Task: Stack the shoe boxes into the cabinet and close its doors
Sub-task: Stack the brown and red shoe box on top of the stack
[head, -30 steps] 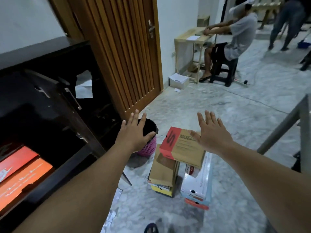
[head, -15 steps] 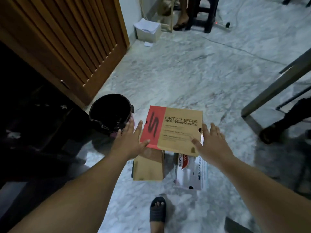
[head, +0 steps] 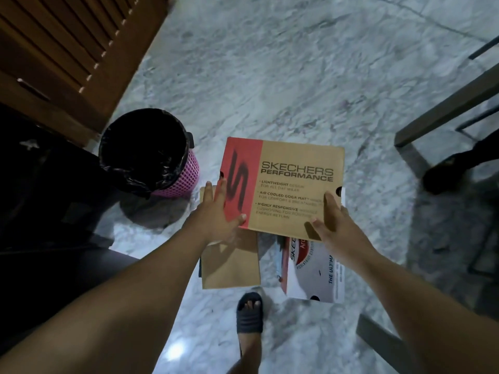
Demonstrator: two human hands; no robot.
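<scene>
A tan Skechers shoe box (head: 291, 182) with a red stripe lies on top of the pile on the marble floor. My left hand (head: 216, 211) holds its left edge, thumb on the lid over the red stripe, fingers down the side. My right hand (head: 333, 220) holds the near right corner, thumb and index finger on the lid. Under it sit a plain brown box (head: 229, 265) and a white Skechers box (head: 316, 273). The dark cabinet (head: 46, 184) is at the left; its inside is too dark to read.
A pink bin with a black liner (head: 151, 157) stands just left of the boxes. A slatted wooden door (head: 67, 41) is at the upper left. A grey metal frame leg (head: 442, 114) crosses the right side. My sandalled foot (head: 249, 314) is below the pile.
The view has tipped down onto the pile. Both hands have dropped from open in the air to the top box and now hold its left edge and right corner.
</scene>
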